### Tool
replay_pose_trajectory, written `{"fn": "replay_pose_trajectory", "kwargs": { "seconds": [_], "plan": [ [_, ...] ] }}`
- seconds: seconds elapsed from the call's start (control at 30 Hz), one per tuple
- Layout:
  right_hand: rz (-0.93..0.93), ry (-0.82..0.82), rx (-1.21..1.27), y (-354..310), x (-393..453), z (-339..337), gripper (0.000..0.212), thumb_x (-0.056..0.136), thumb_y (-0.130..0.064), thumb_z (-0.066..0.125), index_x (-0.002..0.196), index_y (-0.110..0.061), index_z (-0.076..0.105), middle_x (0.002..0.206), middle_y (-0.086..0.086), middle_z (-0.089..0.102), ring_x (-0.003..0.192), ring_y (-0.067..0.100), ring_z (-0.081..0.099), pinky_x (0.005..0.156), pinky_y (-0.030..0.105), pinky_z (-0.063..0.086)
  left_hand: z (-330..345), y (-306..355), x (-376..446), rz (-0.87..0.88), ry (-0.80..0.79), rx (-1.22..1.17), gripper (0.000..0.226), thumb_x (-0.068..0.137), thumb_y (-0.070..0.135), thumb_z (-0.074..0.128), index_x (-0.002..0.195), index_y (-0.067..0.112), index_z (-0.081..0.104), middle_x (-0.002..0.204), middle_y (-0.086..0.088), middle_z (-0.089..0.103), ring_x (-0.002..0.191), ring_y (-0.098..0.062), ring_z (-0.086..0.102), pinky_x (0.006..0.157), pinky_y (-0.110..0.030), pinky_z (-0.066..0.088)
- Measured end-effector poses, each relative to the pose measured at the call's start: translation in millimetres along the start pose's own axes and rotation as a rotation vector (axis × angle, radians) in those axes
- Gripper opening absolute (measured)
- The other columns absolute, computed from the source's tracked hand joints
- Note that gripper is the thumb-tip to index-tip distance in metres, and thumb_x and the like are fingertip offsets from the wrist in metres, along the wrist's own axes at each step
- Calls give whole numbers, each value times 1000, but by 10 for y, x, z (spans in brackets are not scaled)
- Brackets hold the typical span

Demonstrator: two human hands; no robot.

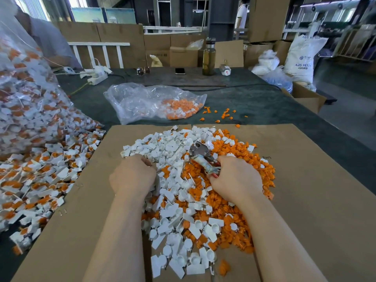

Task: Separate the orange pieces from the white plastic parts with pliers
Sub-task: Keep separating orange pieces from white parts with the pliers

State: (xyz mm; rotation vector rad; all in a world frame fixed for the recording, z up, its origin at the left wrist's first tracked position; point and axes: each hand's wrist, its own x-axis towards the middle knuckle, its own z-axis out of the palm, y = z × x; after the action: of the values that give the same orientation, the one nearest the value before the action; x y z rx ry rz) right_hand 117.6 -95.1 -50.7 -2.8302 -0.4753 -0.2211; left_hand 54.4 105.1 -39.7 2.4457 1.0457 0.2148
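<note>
Worn steel pliers point(200, 154), handles wrapped in pale tape with red tips, lying atop the pile point(195, 180) on the cardboard point(305, 190). Long axis slanted, head pointing up-left, away from the right hand point(234, 178) grasping the handles. Left hand point(133, 174) curled down into the pile's left edge; contents hidden.

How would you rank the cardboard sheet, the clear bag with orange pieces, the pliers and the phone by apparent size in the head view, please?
1. cardboard sheet
2. clear bag
3. pliers, nearer the camera
4. phone, farther away
</note>
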Motion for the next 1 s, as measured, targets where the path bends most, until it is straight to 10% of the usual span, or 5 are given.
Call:
{"fn": "replay_pose_trajectory", "kwargs": {
  "seconds": [0.6, 1.0],
  "plan": [
    [-6, 24, 9, -42, 12, 34, 16, 83, -36, 63, 83, -28, 49, 70, -12, 45, 56, 7, 42, 43, 24, 30, 37, 240, -224, 190, -56, -883, 18, 91, 23, 72, 102, 37, 67, 77, 7, 73, 62, 3, 66, 51, -11, 45],
    [-18, 37, 29, -53, -27, 1, 19, 82, -38, 63, 84, -28, 47, 69, -12, 40, 56, 6, 37, 44, 23, 28, 37, 344, -288, 102, -258, -1290, 20, 83, 10, 78, 101, 18, 76, 79, 1, 72, 71, -12, 63, 72, -23, 57]
  ]
}}
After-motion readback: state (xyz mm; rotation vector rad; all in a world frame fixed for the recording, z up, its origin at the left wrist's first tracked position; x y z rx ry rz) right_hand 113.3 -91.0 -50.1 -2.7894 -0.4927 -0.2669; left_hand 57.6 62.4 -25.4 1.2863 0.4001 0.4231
